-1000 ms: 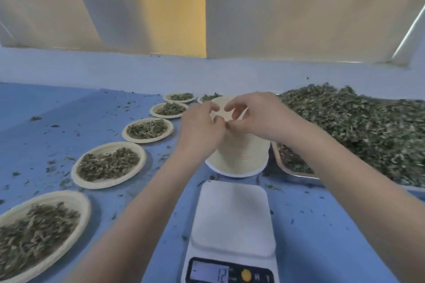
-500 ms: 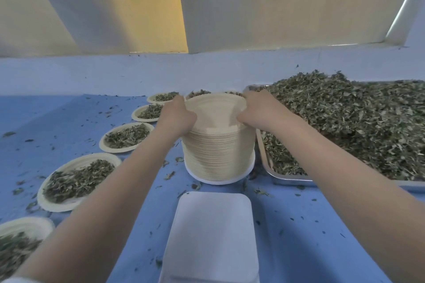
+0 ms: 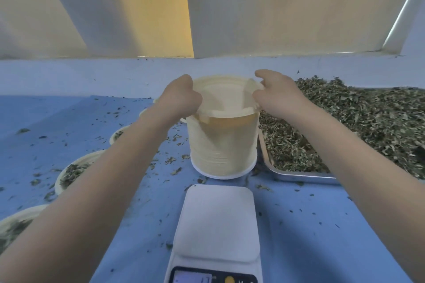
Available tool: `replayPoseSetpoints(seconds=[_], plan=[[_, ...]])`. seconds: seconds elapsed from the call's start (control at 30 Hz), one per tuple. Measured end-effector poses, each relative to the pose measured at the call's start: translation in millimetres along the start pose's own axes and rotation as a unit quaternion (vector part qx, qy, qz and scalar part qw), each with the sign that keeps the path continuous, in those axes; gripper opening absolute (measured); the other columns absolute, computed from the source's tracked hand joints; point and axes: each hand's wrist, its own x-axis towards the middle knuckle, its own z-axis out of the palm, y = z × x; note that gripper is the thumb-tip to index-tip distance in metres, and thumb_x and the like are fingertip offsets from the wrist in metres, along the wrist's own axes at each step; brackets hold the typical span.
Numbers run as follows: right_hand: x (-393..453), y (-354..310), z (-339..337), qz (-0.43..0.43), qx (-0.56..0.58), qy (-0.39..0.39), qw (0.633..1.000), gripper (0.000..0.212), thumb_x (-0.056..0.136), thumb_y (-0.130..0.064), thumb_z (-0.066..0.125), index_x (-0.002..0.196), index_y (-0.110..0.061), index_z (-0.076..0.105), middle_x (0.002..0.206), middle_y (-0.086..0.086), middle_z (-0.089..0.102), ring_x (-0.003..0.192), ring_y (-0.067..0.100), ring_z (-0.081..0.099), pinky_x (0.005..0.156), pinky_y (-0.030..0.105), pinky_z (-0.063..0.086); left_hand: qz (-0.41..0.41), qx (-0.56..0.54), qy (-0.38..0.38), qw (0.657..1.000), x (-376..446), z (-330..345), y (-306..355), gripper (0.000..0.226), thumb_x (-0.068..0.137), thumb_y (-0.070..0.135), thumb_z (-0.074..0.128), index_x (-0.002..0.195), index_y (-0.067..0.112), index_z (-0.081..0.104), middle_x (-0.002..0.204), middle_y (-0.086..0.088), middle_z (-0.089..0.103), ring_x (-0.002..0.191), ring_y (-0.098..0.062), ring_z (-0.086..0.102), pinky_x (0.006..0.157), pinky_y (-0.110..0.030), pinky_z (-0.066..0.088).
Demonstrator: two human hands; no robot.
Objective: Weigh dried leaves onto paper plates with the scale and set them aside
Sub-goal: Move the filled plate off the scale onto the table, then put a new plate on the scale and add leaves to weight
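Note:
A tall stack of cream paper plates [image 3: 223, 147] stands on the blue table behind the scale. Just above that stack hangs its top plate [image 3: 226, 96], slightly tilted. My left hand [image 3: 180, 97] pinches its left rim and my right hand [image 3: 274, 94] pinches its right rim. The white digital scale [image 3: 218, 225] sits in front, its platform bare and its display lit. A metal tray [image 3: 296, 176] heaped with dried leaves [image 3: 358, 122] lies to the right.
Several filled paper plates [image 3: 73, 172] run in a row along the left, partly hidden by my left forearm. Loose leaf bits are scattered over the blue table [image 3: 322, 225]. A pale wall rises behind.
My hands have moved from the stack's centre to the top plate's opposite rims and raised that plate off the stack. The camera has tilted, showing the scale's display again.

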Motion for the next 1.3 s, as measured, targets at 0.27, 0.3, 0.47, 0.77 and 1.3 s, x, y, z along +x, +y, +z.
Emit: replayPoseSetpoints(seconds=[0.27,0.3,0.47,0.77,1.3], plan=[[-124,12,31,-0.107,0.061,-0.030,0.992,0.055,0.085,0.000,0.045,0.139,-0.010,0.041,0.124,0.007,0.059,0.099,0.009,0.052,0.074,0.009,0.035,0.049,-0.098,-0.033,0.993,-121,0,-50,0.037,0.083,-0.007,0.037,0.085,0.028,0.050,0.071,0.020,0.045,0.059,-0.003,0.045,0.043,-0.004,0.033],[-137,15,39,-0.111,0.080,-0.038,0.990,0.054,0.083,0.004,0.045,0.135,-0.011,0.045,0.114,0.000,0.061,0.093,0.006,0.050,0.071,0.004,0.034,0.046,-0.103,-0.033,0.993,-133,6,-59,0.039,0.083,-0.007,0.038,0.088,0.029,0.052,0.076,0.024,0.049,0.063,-0.002,0.045,0.049,-0.003,0.035],[-160,39,82,-0.080,0.092,-0.077,0.990,0.063,0.086,0.004,0.045,0.145,-0.013,0.033,0.125,-0.012,0.042,0.109,-0.011,0.030,0.081,-0.011,0.017,-0.035,-0.150,-0.021,0.988,-156,42,-99,0.056,0.087,-0.007,0.039,0.129,0.030,0.048,0.125,0.012,0.049,0.120,-0.013,0.043,0.093,-0.023,0.041],[-150,72,109,0.025,0.122,-0.059,0.990,0.062,0.091,-0.003,0.041,0.148,-0.023,0.027,0.142,-0.006,0.043,0.130,0.011,0.037,0.090,0.016,0.027,-0.050,-0.219,-0.002,0.974,-140,86,-119,0.066,0.087,-0.007,0.040,0.145,0.023,0.032,0.141,0.010,0.041,0.120,-0.004,0.038,0.093,-0.022,0.036],[-167,75,107,0.073,0.242,-0.044,0.967,0.087,0.065,-0.074,0.040,0.145,-0.043,0.024,0.129,-0.022,0.040,0.105,-0.011,0.042,0.085,0.014,0.026,-0.144,-0.373,0.008,0.917,-145,81,-144,0.075,0.077,0.044,0.069,0.142,0.033,0.035,0.142,0.002,0.043,0.122,-0.020,0.050,0.106,-0.044,0.038]])
